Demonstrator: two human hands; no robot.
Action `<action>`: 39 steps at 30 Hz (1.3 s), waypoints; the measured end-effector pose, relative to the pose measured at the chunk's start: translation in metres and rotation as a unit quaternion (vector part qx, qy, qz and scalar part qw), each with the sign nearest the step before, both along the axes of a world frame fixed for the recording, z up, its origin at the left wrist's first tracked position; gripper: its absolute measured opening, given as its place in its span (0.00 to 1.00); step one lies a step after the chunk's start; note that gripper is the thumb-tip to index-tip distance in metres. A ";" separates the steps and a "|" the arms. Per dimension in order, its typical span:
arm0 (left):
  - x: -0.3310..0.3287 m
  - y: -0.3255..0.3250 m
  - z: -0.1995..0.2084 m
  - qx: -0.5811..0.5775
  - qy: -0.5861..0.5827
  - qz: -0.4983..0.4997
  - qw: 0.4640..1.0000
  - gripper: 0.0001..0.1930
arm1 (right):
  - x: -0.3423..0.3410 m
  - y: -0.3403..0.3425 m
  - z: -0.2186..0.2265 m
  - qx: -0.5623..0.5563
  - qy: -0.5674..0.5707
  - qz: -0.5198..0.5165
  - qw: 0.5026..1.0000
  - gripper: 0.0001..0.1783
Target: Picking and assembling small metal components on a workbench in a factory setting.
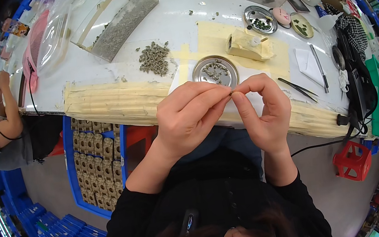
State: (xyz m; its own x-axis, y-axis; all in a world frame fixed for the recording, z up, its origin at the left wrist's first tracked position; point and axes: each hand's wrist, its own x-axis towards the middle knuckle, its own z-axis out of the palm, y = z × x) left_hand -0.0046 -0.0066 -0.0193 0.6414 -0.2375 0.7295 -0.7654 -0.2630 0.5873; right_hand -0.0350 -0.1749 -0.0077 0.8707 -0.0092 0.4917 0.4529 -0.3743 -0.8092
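My left hand [187, 111] and my right hand [266, 111] meet fingertip to fingertip just over the near edge of the table. Between their pinched thumbs and forefingers is a tiny dark part [231, 93], too small to name and mostly covered by the fingers. Right behind it stands a round metal dish [195, 74] with several small metallic pieces inside. A heap of similar small metal parts [154, 59] lies to the left of the dish. Black tweezers [297, 89] rest on the table to the right of my right hand.
A clear box [128, 24] of grey parts stands far left. Beyond the dish sits a tape-covered block [246, 47]. A pen [320, 69], white paper [304, 62] and a round tin [246, 19] lie right. Below left is a blue crate [71, 171]; a co-worker's arm [6, 112] shows beyond.
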 end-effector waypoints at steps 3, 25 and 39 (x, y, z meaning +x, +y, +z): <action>0.003 -0.002 -0.004 -0.036 0.025 -0.017 0.999 0.11 | -0.003 0.002 -0.003 0.253 0.168 0.093 0.948 0.04; 0.004 -0.002 0.003 0.003 0.030 -0.003 1.000 0.10 | -0.002 0.002 -0.011 0.274 0.150 0.108 0.944 0.05; 0.003 -0.003 0.006 -0.011 0.046 -0.019 0.999 0.10 | -0.003 0.003 -0.009 0.342 0.190 0.135 0.910 0.06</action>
